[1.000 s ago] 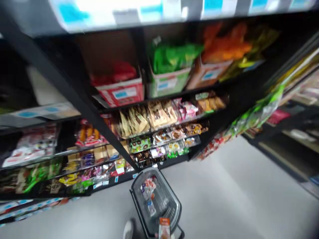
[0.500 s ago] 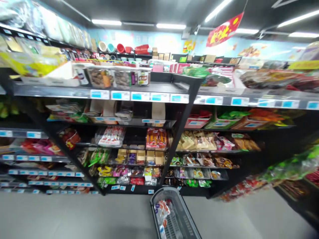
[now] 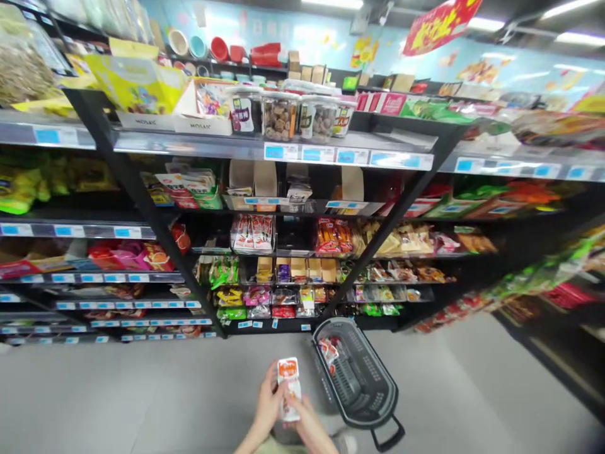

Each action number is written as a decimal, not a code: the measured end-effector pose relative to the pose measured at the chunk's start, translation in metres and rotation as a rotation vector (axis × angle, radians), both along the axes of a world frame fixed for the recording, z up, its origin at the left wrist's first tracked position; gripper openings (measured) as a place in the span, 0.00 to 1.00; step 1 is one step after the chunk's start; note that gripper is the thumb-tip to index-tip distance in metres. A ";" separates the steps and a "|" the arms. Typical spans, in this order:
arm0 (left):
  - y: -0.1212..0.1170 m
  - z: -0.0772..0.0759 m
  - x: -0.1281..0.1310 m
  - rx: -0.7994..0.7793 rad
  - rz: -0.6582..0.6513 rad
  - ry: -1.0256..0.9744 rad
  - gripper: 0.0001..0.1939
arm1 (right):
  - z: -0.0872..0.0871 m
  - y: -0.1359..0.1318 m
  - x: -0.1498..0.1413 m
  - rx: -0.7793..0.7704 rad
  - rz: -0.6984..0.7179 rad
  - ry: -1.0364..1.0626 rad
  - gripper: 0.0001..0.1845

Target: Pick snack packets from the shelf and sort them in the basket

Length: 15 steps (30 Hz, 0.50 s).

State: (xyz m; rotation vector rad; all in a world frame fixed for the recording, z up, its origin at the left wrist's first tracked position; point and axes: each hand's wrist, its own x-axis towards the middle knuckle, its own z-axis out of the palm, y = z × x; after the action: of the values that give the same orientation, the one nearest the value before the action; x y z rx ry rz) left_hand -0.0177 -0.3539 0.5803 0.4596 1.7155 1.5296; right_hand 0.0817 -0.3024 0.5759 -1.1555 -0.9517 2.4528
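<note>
Closed partway round a small white-and-orange packet (image 3: 286,372), the left hand (image 3: 266,398) and right hand (image 3: 306,419) gripped it between them, thumbs across its face. The packet was above the floor, with the basket (image 3: 374,372) at two o'clock from it and the shelves (image 3: 189,146) at twelve. It seemed a moment of holding and handling; any shift from there would have called for one hand to keep hold while the other let go.

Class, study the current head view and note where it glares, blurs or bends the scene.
Head view: the ceiling lights burn out to white; the right-hand rack is smeared and dim; uprights lean outward, as in a wide lens; the jars look fairly crisp.
</note>
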 end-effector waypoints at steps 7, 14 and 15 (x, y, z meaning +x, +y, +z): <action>-0.015 0.049 -0.016 0.114 0.000 -0.177 0.45 | 0.053 -0.007 -0.001 -0.284 0.075 0.306 0.28; -0.037 0.050 -0.028 0.089 -0.206 -0.014 0.36 | 0.041 -0.036 -0.009 -0.282 -0.048 0.311 0.30; -0.042 0.055 -0.032 0.069 -0.228 0.058 0.33 | 0.040 -0.042 -0.010 -0.279 -0.077 0.327 0.29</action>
State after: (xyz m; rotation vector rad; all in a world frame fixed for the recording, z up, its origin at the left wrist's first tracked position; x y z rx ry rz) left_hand -0.0501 -0.3959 0.6352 0.7155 1.5967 1.4246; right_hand 0.0718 -0.3441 0.6159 -0.8076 -0.4757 2.6578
